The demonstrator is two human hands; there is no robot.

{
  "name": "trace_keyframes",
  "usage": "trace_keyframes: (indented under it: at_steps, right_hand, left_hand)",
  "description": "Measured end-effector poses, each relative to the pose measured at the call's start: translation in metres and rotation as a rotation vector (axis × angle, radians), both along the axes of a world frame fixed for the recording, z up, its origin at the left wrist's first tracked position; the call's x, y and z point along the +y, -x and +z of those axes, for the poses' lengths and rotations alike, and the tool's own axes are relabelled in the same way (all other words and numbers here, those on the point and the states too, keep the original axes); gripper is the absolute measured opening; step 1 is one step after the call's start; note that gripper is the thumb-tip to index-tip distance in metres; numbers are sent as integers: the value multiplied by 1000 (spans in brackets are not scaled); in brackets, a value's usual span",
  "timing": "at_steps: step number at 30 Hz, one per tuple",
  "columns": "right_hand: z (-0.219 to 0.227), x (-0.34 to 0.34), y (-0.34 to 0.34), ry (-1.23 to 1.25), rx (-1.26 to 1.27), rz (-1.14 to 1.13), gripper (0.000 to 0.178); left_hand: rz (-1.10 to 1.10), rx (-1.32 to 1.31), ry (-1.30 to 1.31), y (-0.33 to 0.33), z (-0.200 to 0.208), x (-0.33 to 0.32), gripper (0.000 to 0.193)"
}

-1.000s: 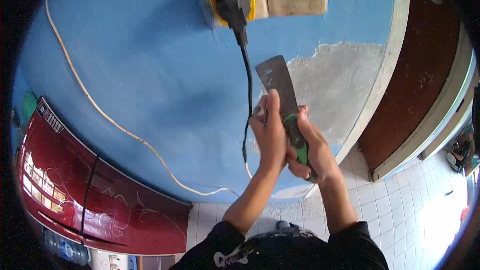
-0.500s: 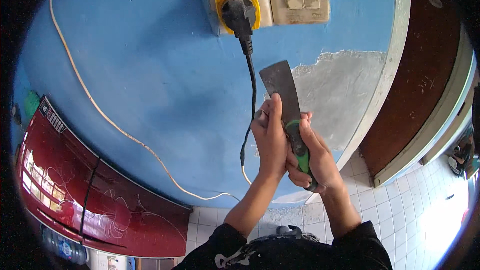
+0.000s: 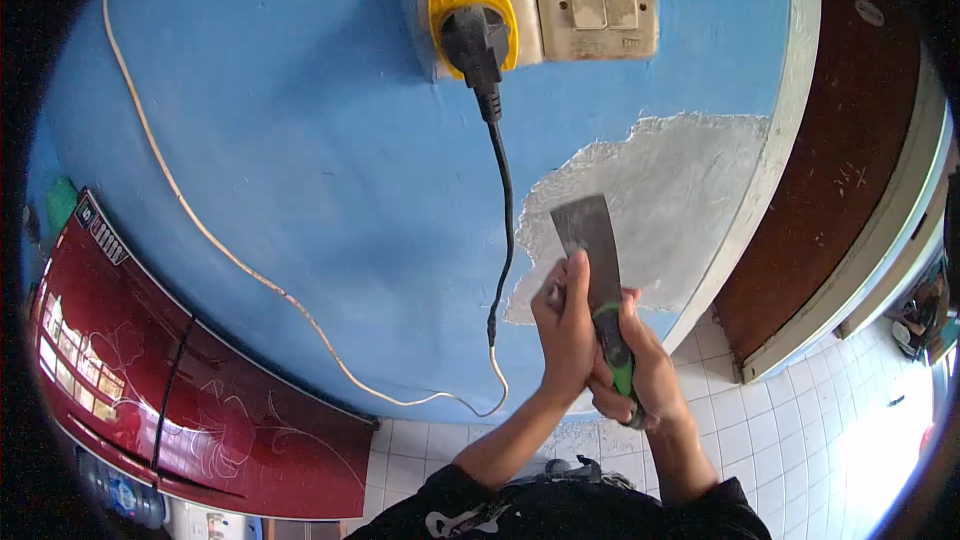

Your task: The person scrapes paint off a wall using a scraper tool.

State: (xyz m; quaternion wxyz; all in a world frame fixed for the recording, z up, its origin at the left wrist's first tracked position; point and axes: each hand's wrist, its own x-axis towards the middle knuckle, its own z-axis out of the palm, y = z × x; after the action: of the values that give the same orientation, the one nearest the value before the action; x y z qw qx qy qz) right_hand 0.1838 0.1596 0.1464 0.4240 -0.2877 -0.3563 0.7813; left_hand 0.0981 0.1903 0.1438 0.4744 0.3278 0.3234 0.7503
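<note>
My right hand (image 3: 647, 372) is wrapped round the green and black handle of a putty knife (image 3: 591, 230), whose dark, wide blade points up and slightly left. Against the blade's lower part presses the thumb of my left hand (image 3: 568, 330), with its other fingers curled at the blade's left side and partly hidden. Behind the tool, the blue wall (image 3: 330, 170) has a bare grey-white patch (image 3: 690, 190) with a ragged edge where the paint is gone. Whether the blade touches the wall I cannot tell.
Above the patch are a yellow-framed socket (image 3: 505, 15) holding a black plug (image 3: 475, 45), and a light switch (image 3: 604, 5). The plug's cord (image 3: 508, 210) hangs left of my hands and joins a white cable. A red fridge (image 3: 260, 430) stands left; a brown door (image 3: 830, 140) right.
Both hands and the putty knife have moved down and a little right, uncovering more of the patch's left edge. The grip looks the same.
</note>
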Motion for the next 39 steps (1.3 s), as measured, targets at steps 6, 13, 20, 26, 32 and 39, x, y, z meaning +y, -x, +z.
trace_keyframes:
  at_steps: [6, 13, 20, 26, 32, 39]
  right_hand:
    - [29, 23, 14, -149, -54, 56, 59]
    - [15, 9, 12, -139, 57, 93, 39]
    - [29, 17, 5, -84, 21, 41, 56]
    - [-12, 10, -7, -156, -52, -60, 44]
    - [16, 19, 7, -63, 4, 21, 40]
    - [-14, 2, 5, -188, -72, -65, 42]
  left_hand:
    - [252, 241, -90, 21, 19, 21, 30]
    - [240, 154, -10, 18, 14, -4, 27]
    - [-96, -1, -72, 12, 24, 6, 24]
    - [-82, 50, -60, -1, -2, -9, 23]
    - [50, 103, -96, 14, 1, 24, 25]
    - [15, 44, 11, 6, -7, -10, 25]
